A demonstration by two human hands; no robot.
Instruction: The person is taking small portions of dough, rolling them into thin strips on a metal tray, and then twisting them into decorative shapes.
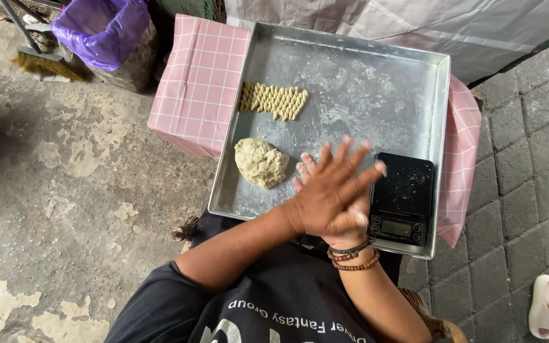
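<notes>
My left hand lies flat on top of my right hand, palms pressed together over the near edge of a large metal tray. The left fingers are spread, and only the right fingertips show beneath them. Beaded bracelets circle my right wrist. Whatever may be between the palms is hidden. A lump of pale dough sits on the tray just left of my hands. Several twisted dough pieces lie in a row at the tray's far left. A black digital scale rests in the tray's near right corner, beside my hands.
The tray sits on a low stand covered in pink checked cloth. A bin lined with a purple bag and a broom stand at the far left on concrete floor. Another person's foot in a white sandal is at the lower right.
</notes>
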